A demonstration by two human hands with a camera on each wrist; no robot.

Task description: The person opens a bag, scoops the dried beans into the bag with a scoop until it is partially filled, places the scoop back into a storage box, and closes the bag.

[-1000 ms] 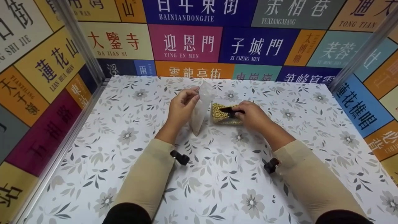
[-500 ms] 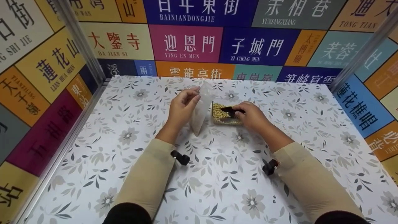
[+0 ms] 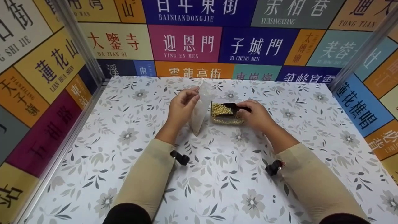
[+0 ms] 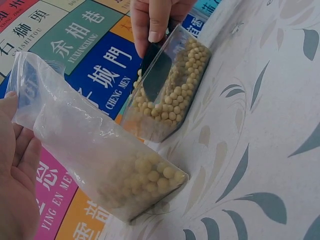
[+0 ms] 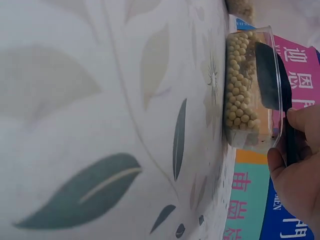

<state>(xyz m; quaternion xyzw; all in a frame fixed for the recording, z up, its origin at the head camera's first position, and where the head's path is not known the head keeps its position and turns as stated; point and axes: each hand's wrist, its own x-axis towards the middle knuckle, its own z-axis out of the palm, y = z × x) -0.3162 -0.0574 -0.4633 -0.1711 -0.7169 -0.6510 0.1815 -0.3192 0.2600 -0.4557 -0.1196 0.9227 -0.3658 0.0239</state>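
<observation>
1. Left hand point(image 3: 182, 105) pinches a translucent bag point(image 3: 200, 109) by its upper edge, the bag on the side facing the right hand point(image 3: 254, 115).
2. Right hand grips a black scoop point(image 3: 231, 109), blade at the mouth of the clear box point(image 5: 250, 139) near its fingertips.
3. Work appears partway: beans point(image 4: 145, 180) already line the bag's bottom, many remain boxed; the scoop's load is unclear.
</observation>
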